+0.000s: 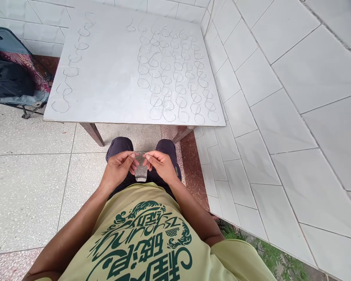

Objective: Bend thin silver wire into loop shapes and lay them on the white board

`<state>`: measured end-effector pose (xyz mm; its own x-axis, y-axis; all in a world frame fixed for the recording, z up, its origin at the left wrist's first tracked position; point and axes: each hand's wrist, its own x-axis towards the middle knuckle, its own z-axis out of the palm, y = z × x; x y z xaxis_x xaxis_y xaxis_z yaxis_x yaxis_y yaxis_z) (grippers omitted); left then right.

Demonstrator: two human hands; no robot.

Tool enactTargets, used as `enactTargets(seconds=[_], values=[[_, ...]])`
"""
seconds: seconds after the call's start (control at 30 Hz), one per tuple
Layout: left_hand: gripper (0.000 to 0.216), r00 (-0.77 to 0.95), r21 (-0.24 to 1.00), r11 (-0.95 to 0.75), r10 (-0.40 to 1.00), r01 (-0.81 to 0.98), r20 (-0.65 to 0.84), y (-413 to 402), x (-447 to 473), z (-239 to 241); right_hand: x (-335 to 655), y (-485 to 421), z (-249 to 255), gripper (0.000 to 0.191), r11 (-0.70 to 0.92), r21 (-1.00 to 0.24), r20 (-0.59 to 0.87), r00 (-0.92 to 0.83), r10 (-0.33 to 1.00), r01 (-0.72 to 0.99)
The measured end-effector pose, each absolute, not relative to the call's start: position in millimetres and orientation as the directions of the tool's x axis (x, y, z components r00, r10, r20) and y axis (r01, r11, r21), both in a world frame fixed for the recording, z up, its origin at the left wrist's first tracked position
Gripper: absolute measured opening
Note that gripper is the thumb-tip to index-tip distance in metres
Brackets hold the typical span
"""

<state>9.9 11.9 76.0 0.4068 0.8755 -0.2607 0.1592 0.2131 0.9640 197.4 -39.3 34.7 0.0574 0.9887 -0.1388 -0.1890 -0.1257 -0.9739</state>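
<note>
Over my lap, my left hand (119,166) and my right hand (161,164) face each other, thumbs and fingertips pinched. Between them a thin wire loop (140,152) is stretched, one side in each pinch. Whether its ends are joined is too fine to make out. In front of my knees stands a white-topped table (111,78). On its right half many thin wire loops (183,102) lie in overlapping rows. A single line of curved wire pieces (71,72), some looking open, runs down the table's left side.
A folding chair (16,58) with dark cloth (6,76) on it stands left of the table. White tiled walls (280,117) rise close on the right and behind the table. A wooden table leg (93,133) comes down near my left knee.
</note>
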Motion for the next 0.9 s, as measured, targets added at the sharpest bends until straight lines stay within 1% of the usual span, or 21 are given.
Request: enactTargets(seconds=[0.23, 0.3, 0.43, 0.53, 0.63, 0.7, 0.8, 0.9], values=[[0.042, 0.413, 0.959, 0.214, 0.868, 0.185, -0.274, 18, 11, 74, 192, -42, 35, 0.026, -0.110, -0.994, -0.111, 0.116, 0.987, -0.012], [0.039, 0.410, 0.952, 0.237, 0.862, 0.193, -0.298, 18, 12, 75, 192, -43, 33, 0.025, -0.104, -0.995, -0.102, 0.119, 0.988, 0.010], [0.039, 0.388, 0.945, 0.261, 0.864, 0.196, -0.319, 18, 12, 75, 193, -44, 32, 0.032, -0.067, -0.997, -0.064, 0.070, 0.996, 0.049], [0.042, 0.388, 0.946, 0.252, 0.866, 0.206, -0.315, 21, 9, 74, 193, -46, 33, 0.031, -0.041, -0.995, -0.037, 0.048, 0.998, 0.093], [0.044, 0.401, 0.948, 0.245, 0.863, 0.203, -0.309, 24, 8, 76, 190, -47, 35, 0.029, -0.035, -0.995, -0.029, 0.064, 0.998, 0.097], [0.046, 0.408, 0.946, 0.280, 0.854, 0.162, -0.322, 24, 7, 78, 187, -47, 36, 0.027, -0.053, -0.996, -0.045, 0.114, 0.992, 0.070], [0.047, 0.411, 0.931, 0.361, 0.841, 0.057, -0.352, 16, 7, 82, 182, -46, 36, 0.025, -0.094, -0.995, -0.086, 0.253, 0.964, 0.018], [0.044, 0.442, 0.905, 0.425, 0.811, 0.003, -0.382, 3, 8, 83, 181, -43, 36, 0.024, -0.095, -0.995, -0.075, 0.365, 0.928, 0.037]])
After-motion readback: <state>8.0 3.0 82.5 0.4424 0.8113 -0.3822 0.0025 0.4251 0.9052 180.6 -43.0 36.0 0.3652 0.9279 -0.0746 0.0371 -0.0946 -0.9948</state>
